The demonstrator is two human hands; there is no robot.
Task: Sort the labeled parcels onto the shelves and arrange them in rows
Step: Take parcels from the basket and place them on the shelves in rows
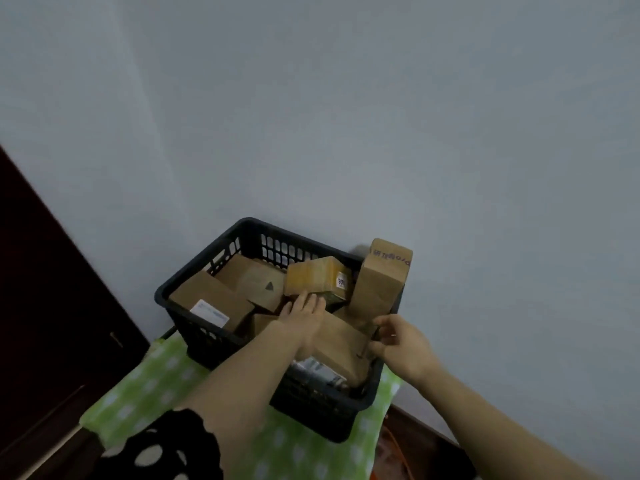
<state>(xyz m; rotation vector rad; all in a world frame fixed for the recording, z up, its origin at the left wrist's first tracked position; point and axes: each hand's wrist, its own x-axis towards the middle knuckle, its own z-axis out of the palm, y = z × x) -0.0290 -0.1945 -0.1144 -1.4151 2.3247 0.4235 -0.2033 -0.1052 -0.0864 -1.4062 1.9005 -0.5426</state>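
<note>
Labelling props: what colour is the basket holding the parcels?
The basket is black; head view shows it best.

The white label (pixel 209 314) on the left parcel (pixel 211 293) is too blurred to read, and the small label (pixel 341 281) on the yellowish box (pixel 315 277) shows only part of a number. The left hand (pixel 304 315) meets that box in shadow, so contact is unclear, and its forearm covers the parcels below and part of a smeared grey packet (pixel 317 370). Whether the right hand (pixel 403 344) pinches the basket (pixel 166 293) rim or the brown parcel (pixel 341 337) beside it cannot be told; its forearm and the spotted sleeve (pixel 166 448) run off the bottom edge.
</note>
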